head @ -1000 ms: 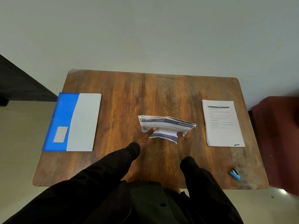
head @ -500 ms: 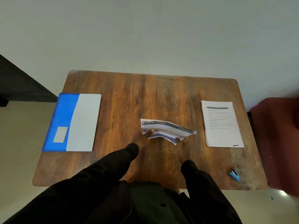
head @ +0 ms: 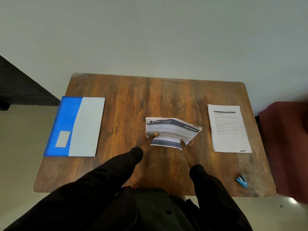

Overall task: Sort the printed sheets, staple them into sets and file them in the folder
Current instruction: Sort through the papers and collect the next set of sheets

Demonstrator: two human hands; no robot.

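A stack of printed sheets (head: pixel 173 129) with a dark header band is lifted over the middle of the wooden table (head: pixel 133 100), bent and tilted away from me. My left hand (head: pixel 146 142) grips its lower left edge and my right hand (head: pixel 188 147) grips its lower right edge. Another printed sheet (head: pixel 228 129) lies flat at the right of the table. A blue and grey folder (head: pixel 75 127) lies shut at the left edge. A small blue stapler (head: pixel 241 180) sits near the front right corner.
A dark red seat (head: pixel 288 147) stands close to the table's right side. A dark piece of furniture (head: pixel 21 87) is at the far left. A pale wall runs behind the table's far edge.
The held sheets have tipped back up, showing more of the printed face than half a second ago. Both hands stay on the lower edge; nothing else has moved.
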